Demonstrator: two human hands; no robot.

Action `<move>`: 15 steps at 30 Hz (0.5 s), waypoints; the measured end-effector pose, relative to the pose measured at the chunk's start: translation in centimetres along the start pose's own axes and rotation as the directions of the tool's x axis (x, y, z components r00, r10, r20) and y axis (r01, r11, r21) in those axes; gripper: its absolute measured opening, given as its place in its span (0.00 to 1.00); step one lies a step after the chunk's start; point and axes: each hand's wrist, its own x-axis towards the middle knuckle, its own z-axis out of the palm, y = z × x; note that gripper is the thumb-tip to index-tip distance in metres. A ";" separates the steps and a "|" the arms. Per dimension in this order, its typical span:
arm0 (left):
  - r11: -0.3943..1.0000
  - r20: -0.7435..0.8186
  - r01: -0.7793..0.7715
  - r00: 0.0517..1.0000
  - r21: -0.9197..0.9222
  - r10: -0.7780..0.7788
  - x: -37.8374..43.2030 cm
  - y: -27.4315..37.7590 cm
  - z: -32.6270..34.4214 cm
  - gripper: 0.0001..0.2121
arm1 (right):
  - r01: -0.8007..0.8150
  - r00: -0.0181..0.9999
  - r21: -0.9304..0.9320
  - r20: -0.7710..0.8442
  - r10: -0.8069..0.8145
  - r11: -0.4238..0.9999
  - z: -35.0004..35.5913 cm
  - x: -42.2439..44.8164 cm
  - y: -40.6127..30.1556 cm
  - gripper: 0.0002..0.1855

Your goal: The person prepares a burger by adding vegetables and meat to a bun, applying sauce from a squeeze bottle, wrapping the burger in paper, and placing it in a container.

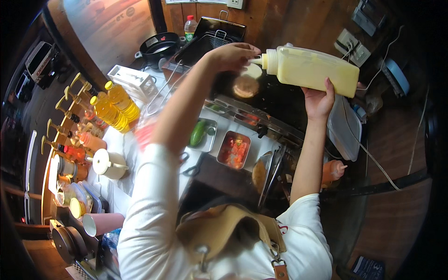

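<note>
My right hand (pixel 320 99) supports a large squeeze bottle (pixel 316 70) of pale yellow liquid from below, tipped on its side with its nozzle pointing left. At the nozzle tip are the fingers of my left hand (pixel 235 56); whether they pinch it or only touch it is unclear. Below the nozzle, on a dark flat griddle (pixel 280 101), lie a browned round bun half (pixel 246 86) and a paler round piece (pixel 252 71).
Nearer me are a metal tray of chopped tomatoes (pixel 233 149), a tray with a cucumber (pixel 198 133) and metal tongs (pixel 271 175). Oil bottles (pixel 120 101), pump bottles (pixel 71 115) and a cream jug (pixel 109 164) stand left. Behind is a black pan (pixel 159 47). A white cable (pixel 371 157) hangs right.
</note>
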 end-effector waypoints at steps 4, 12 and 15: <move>0.887 -0.097 -0.022 0.992 0.460 0.075 4.8 0.1 -0.4 0.11 | 0.041 0.999 -0.317 0.017 -0.037 0.947 -1.0 1.9 -0.8 0.21; 0.394 0.009 -0.175 0.921 0.902 0.389 9.1 -3.9 -2.6 0.15 | 0.301 0.946 -0.726 0.309 -0.096 0.618 2.0 6.5 2.2 0.20; 0.308 -0.020 -0.165 0.855 0.937 0.518 9.2 -5.7 -3.8 0.15 | 0.308 0.934 -0.712 0.351 -0.059 0.631 2.2 7.5 3.6 0.22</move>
